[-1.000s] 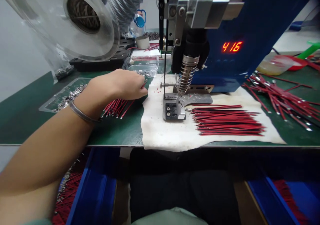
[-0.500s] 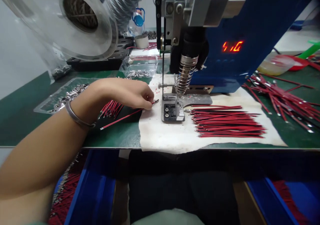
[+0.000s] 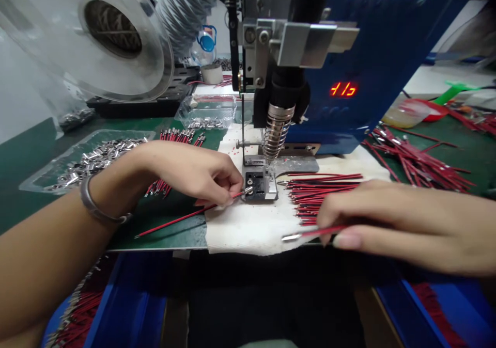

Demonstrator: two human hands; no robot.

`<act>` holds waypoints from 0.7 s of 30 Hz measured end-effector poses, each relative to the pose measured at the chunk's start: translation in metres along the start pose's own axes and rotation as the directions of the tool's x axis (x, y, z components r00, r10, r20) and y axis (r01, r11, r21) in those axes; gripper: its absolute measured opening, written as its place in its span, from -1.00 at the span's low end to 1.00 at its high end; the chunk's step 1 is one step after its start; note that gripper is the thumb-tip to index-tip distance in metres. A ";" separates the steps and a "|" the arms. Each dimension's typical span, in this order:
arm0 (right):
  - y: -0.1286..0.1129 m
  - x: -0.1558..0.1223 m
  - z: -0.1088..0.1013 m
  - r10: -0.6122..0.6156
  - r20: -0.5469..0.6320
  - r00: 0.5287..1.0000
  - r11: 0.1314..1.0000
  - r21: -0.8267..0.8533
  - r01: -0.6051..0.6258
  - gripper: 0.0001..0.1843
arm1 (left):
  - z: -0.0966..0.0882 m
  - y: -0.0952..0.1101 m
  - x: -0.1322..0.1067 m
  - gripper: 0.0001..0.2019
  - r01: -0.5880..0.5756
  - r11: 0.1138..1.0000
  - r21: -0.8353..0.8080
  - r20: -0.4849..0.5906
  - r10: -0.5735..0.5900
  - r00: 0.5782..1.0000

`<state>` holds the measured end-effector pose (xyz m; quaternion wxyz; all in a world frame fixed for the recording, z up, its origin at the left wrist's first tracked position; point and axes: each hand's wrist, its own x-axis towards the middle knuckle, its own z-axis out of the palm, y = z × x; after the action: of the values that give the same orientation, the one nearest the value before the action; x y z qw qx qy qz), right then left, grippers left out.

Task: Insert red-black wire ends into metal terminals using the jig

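My left hand (image 3: pixel 197 175) is closed in a pinch on a red wire (image 3: pixel 170 221), whose tail slants down to the left over the green table. The metal tip of that wire lies at the left edge of a small black block (image 3: pixel 256 189) under the machine's spring-loaded head (image 3: pixel 277 131). My right hand (image 3: pixel 387 221) pinches another red wire (image 3: pixel 323 231) with a shiny metal end (image 3: pixel 291 238) pointing left, low over the white cloth (image 3: pixel 240 234). Partly behind the right fingers lies a row of red and black wires (image 3: pixel 304 195).
A clear tray (image 3: pixel 34 184) of metal pieces stands at left, another clear tray (image 3: pixel 182 115) behind it. More red wires (image 3: pixel 414 157) are heaped at right beside the blue machine (image 3: pixel 349 121). Blue bins (image 3: pixel 126 301) with wires sit below the table edge.
My right hand has come into view from the right with a wire. My left hand has brought its wire tip rightward to the block. The view has shifted, and the red display reads differently.
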<state>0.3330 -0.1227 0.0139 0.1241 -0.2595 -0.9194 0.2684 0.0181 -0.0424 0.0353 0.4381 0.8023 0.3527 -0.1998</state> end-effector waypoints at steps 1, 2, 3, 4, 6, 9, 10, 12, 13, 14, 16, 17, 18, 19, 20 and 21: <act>-0.002 0.005 -0.001 -0.015 0.100 0.995 1.000 0.029 0.012 -0.55 | 0.001 0.001 0.000 -0.79 -0.013 1.000 -0.021 0.005 0.013 1.000; -0.004 0.010 -0.002 -0.029 0.186 0.982 0.998 0.060 0.018 -0.55 | 0.002 0.001 0.000 -0.74 -0.026 0.999 -0.046 0.008 0.026 1.000; -0.005 0.015 -0.004 -0.037 0.245 0.969 0.996 0.083 0.017 -0.55 | 0.003 0.002 0.001 -0.67 -0.040 0.997 -0.070 0.011 0.041 0.999; -0.005 0.020 -0.007 -0.033 0.272 0.962 0.996 0.085 0.010 -0.55 | 0.004 0.002 0.002 -0.62 -0.057 0.994 -0.090 0.014 0.058 0.998; -0.003 0.027 -0.015 -0.009 0.315 0.949 0.995 0.094 -0.021 -0.58 | 0.006 0.002 0.004 -0.53 -0.090 0.988 -0.124 0.030 0.094 0.995; 0.005 0.033 -0.025 0.027 0.371 0.928 0.982 0.162 -0.093 -0.69 | 0.008 0.000 0.008 -0.48 -0.137 0.976 -0.168 0.068 0.151 0.986; 0.008 0.034 -0.027 0.029 0.386 0.922 0.973 0.202 -0.115 -0.71 | 0.008 -0.001 0.009 -0.47 -0.146 0.972 -0.183 0.085 0.164 0.983; 0.016 0.034 -0.026 0.046 0.393 0.918 0.945 0.280 -0.167 -0.70 | 0.008 -0.004 0.011 -0.45 -0.152 0.966 -0.210 0.110 0.178 0.978; 0.021 0.034 -0.024 0.053 0.401 0.914 0.926 0.323 -0.195 -0.66 | 0.008 -0.005 0.011 -0.45 -0.152 0.963 -0.221 0.115 0.181 0.977; 0.025 0.033 -0.022 0.061 0.405 0.912 0.906 0.360 -0.220 -0.62 | 0.007 -0.006 0.011 -0.45 -0.153 0.961 -0.232 0.113 0.182 0.977; 0.032 0.032 -0.016 0.079 0.378 0.922 0.887 0.396 -0.239 -0.57 | 0.005 -0.008 0.011 -0.47 -0.151 0.958 -0.246 0.093 0.178 0.980; 0.034 0.032 -0.014 0.089 0.343 0.935 0.890 0.395 -0.229 -0.56 | 0.004 -0.008 0.010 -0.48 -0.145 0.958 -0.248 0.079 0.169 0.982; 0.037 0.032 -0.012 0.095 0.302 0.949 0.896 0.390 -0.214 -0.57 | 0.003 -0.009 0.009 -0.50 -0.135 0.959 -0.248 0.068 0.157 0.985; 0.039 0.031 -0.010 0.098 0.257 0.961 0.901 0.388 -0.195 -0.59 | 0.001 -0.009 0.008 -0.52 -0.120 0.962 -0.246 0.058 0.139 0.989; 0.040 0.031 -0.009 0.091 0.220 0.971 0.902 0.394 -0.174 -0.63 | -0.001 -0.010 0.006 -0.54 -0.103 0.966 -0.238 0.047 0.117 0.992; 0.042 0.031 -0.008 0.076 0.195 0.978 0.901 0.406 -0.151 -0.66 | -0.004 -0.011 0.004 -0.54 -0.084 0.971 -0.223 0.028 0.092 0.995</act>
<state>0.3271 -0.0721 0.0002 0.0801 -0.2559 -0.8309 0.4876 0.0126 -0.0339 0.0286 0.5399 0.7594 0.3284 -0.1549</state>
